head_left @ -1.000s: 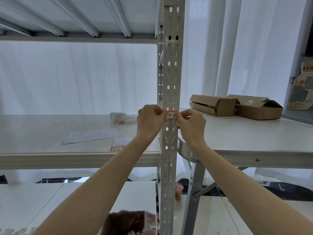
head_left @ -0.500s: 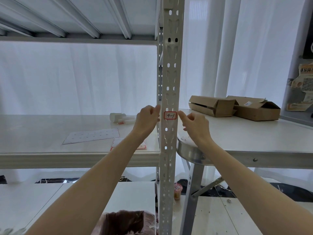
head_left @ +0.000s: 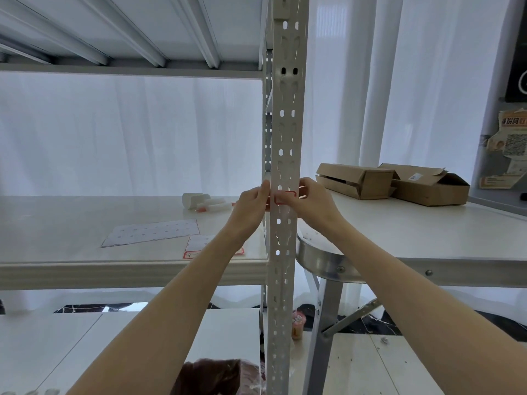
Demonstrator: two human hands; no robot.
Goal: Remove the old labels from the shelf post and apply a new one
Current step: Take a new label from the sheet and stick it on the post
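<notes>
The perforated white shelf post [head_left: 286,124] runs upright through the middle of the view. A small white label with a red border [head_left: 284,197] sits on its front face at hand height; any writing on it is blurred. My left hand [head_left: 252,205] touches the post's left edge beside the label, thumb pointing up. My right hand [head_left: 313,201] comes in from the right with curled fingers, and its fingertips pinch the label's right end.
On the shelf board [head_left: 85,269] lie a label backing sheet [head_left: 151,232], a smaller red-bordered label sheet [head_left: 199,243] and white tubes [head_left: 204,203]. Two cardboard boxes [head_left: 359,181] stand on the table [head_left: 442,246] at right. A dark bag [head_left: 211,377] sits below.
Half a second ago both hands had drawn slightly off the label, leaving it stuck to the post. Now they have closed in on it again from both sides.
</notes>
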